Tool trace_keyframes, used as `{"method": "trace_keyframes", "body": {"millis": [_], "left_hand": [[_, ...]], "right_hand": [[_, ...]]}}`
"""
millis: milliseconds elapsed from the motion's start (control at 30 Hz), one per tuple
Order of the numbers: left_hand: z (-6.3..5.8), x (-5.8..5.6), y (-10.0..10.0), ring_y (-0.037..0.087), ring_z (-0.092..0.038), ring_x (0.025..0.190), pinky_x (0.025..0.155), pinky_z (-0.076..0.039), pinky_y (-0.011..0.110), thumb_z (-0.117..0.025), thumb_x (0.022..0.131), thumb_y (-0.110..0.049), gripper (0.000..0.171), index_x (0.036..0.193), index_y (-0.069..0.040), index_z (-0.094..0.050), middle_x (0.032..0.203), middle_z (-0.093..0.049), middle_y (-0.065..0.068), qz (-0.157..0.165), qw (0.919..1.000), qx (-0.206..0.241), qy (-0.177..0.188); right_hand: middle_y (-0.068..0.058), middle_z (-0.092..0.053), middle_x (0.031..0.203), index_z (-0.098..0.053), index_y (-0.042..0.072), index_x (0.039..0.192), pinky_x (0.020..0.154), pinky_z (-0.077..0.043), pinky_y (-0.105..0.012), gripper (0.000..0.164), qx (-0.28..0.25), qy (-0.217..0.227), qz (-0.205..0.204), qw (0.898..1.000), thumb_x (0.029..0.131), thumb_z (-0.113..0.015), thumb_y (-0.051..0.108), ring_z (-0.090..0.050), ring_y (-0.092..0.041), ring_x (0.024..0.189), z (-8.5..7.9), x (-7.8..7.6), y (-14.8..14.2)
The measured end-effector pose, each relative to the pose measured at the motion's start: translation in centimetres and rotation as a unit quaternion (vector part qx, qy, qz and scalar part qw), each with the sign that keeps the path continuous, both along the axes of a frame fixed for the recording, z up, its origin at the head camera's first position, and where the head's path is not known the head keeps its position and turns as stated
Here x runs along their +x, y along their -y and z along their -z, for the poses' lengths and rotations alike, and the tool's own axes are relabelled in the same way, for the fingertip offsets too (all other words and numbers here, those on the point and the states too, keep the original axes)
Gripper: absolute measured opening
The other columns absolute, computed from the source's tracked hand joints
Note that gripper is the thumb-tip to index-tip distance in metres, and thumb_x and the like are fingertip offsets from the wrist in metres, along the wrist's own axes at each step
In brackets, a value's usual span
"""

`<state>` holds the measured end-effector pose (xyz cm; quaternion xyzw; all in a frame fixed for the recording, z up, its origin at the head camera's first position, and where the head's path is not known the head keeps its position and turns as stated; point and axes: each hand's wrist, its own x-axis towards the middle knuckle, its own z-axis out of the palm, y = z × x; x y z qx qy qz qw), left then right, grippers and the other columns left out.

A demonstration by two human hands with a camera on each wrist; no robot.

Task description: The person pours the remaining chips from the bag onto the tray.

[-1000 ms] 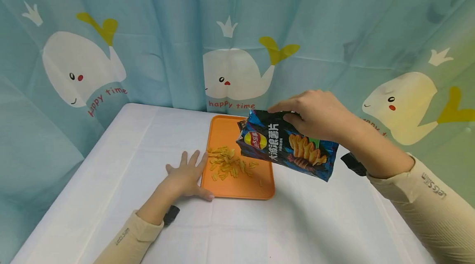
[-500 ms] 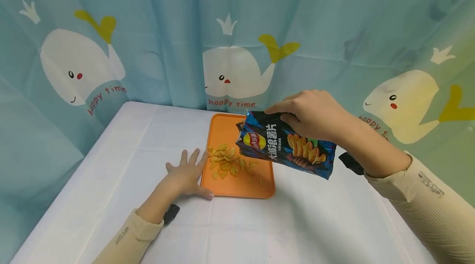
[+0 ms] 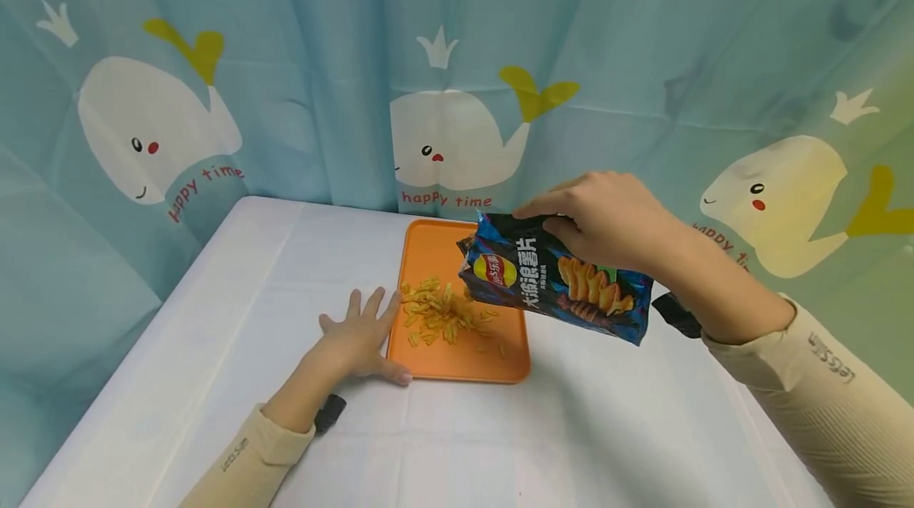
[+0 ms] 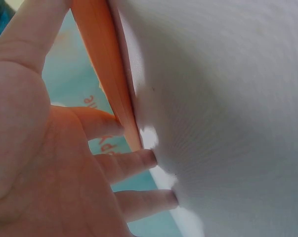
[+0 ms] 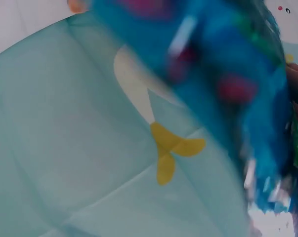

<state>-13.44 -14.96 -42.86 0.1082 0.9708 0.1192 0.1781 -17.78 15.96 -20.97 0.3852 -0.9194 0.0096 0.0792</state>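
Note:
My right hand [image 3: 607,214] grips a dark blue potato chip bag [image 3: 535,274] from above, thumb and fingers on its upper edge. The bag lies tilted on its side in the air, its torn mouth over an orange tray [image 3: 493,365]. Yellow chips [image 3: 432,313] lie piled on the tray; some below the bag's mouth look blurred. Fingers spread, my left hand [image 3: 357,341] touches the tray's left edge. In the left wrist view, thumb and index finger meet the tray's rim [image 4: 104,54]. Blurred blue foil of the bag [image 5: 198,59] fills the right wrist view's upper right.
A white cloth covers the table [image 3: 236,365] beneath the tray. Behind it hangs a pale blue curtain [image 3: 343,95] printed with whales, close to the table's far edge. Each wrist wears a small black device [image 3: 328,414].
More chips lie in the pile under the bag's mouth, spreading rightward. The bag has shifted slightly and its front has turned a little. My left hand stays in place.

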Motion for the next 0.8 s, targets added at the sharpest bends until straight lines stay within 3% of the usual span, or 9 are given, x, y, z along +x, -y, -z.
{"method": "trace_keyframes", "body": {"millis": [67, 167, 233, 300, 400, 500, 600, 667, 800], "left_hand": [[-0.04, 0.04, 0.02, 0.057, -0.008, 0.147, 0.092, -0.017, 0.089, -0.083, 0.059, -0.072, 0.134, 0.161, -0.012, -0.019, 0.164, -0.016, 0.023, 0.000, 1.0000, 0.000, 0.000], [-0.12, 0.08, 0.07, 0.057, -0.008, 0.147, 0.092, -0.017, 0.089, -0.083, 0.059, -0.071, 0.134, 0.161, -0.012, -0.018, 0.164, -0.016, 0.023, 0.000, 1.0000, 0.001, 0.000], [-0.19, 0.12, 0.11, 0.057, -0.008, 0.146, 0.092, -0.017, 0.089, -0.083, 0.059, -0.070, 0.134, 0.161, -0.012, -0.018, 0.164, -0.016, 0.023, 0.000, 1.0000, 0.002, 0.000], [-0.21, 0.13, 0.13, 0.058, -0.008, 0.146, 0.092, -0.017, 0.089, -0.083, 0.059, -0.070, 0.134, 0.161, -0.011, -0.018, 0.164, -0.016, 0.023, 0.000, 1.0000, 0.002, 0.000], [-0.25, 0.10, 0.13, 0.058, -0.008, 0.146, 0.091, -0.017, 0.089, -0.083, 0.059, -0.070, 0.134, 0.160, -0.011, -0.018, 0.164, -0.016, 0.024, 0.002, 1.0000, 0.005, -0.003], [-0.21, 0.06, 0.13, 0.058, -0.008, 0.146, 0.091, -0.017, 0.089, -0.083, 0.059, -0.071, 0.134, 0.161, -0.011, -0.018, 0.164, -0.016, 0.024, 0.003, 1.0000, 0.006, -0.005], [-0.15, 0.05, 0.17, 0.058, -0.008, 0.146, 0.091, -0.017, 0.089, -0.083, 0.059, -0.071, 0.135, 0.161, -0.011, -0.018, 0.164, -0.016, 0.023, 0.002, 1.0000, 0.007, -0.005], [-0.09, 0.04, 0.21, 0.058, -0.008, 0.146, 0.091, -0.017, 0.089, -0.083, 0.059, -0.071, 0.135, 0.161, -0.012, -0.018, 0.164, -0.016, 0.023, 0.001, 1.0000, 0.005, -0.005], [-0.03, 0.06, 0.26, 0.058, -0.008, 0.146, 0.091, -0.016, 0.089, -0.083, 0.059, -0.071, 0.135, 0.161, -0.011, -0.018, 0.164, -0.015, 0.024, 0.001, 1.0000, 0.006, -0.004]], "right_hand": [[0.005, -0.074, 0.093, -0.072, 0.032, 0.122, 0.043, -0.029, -0.028, 0.037, 0.002, 0.002, 0.004, 1.000, 0.094, -0.065, 0.010, -0.036, -0.009, 0.042, -0.08, 0.04, -0.03], [0.004, -0.070, 0.081, -0.072, 0.033, 0.123, 0.043, -0.029, -0.028, 0.037, 0.003, 0.005, 0.010, 1.000, 0.094, -0.065, 0.010, -0.036, -0.010, 0.042, -0.25, 0.13, -0.06], [0.004, -0.073, 0.089, -0.072, 0.034, 0.123, 0.043, -0.029, -0.028, 0.037, 0.007, 0.007, 0.010, 1.000, 0.094, -0.066, 0.010, -0.037, -0.010, 0.042, -0.31, 0.19, -0.07], [0.003, -0.071, 0.080, -0.072, 0.034, 0.123, 0.043, -0.029, -0.028, 0.038, 0.002, 0.005, 0.011, 1.000, 0.094, -0.065, 0.010, -0.036, -0.010, 0.042, -0.38, 0.27, -0.14], [0.004, -0.072, 0.085, -0.072, 0.033, 0.122, 0.043, -0.029, -0.027, 0.037, -0.002, 0.000, 0.009, 1.000, 0.094, -0.066, 0.010, -0.035, -0.009, 0.042, -0.43, 0.34, -0.30], [0.003, -0.068, 0.076, -0.072, 0.032, 0.123, 0.043, -0.028, -0.027, 0.037, -0.006, -0.004, 0.008, 1.000, 0.094, -0.065, 0.010, -0.034, -0.009, 0.041, -0.55, 0.35, -0.47], [0.004, -0.075, 0.095, -0.072, 0.032, 0.123, 0.042, -0.028, -0.027, 0.037, -0.004, -0.007, 0.005, 1.000, 0.094, -0.065, 0.010, -0.035, -0.009, 0.042, -0.65, 0.31, -0.54], [0.003, -0.071, 0.082, -0.072, 0.032, 0.123, 0.042, -0.029, -0.027, 0.037, -0.009, -0.010, 0.005, 1.000, 0.094, -0.065, 0.010, -0.034, -0.009, 0.041, -0.72, 0.30, -0.54], [0.004, -0.073, 0.087, -0.072, 0.033, 0.123, 0.043, -0.029, -0.028, 0.037, -0.005, -0.003, 0.004, 1.000, 0.094, -0.065, 0.010, -0.035, -0.009, 0.042, -0.59, 0.29, -0.39]]}}
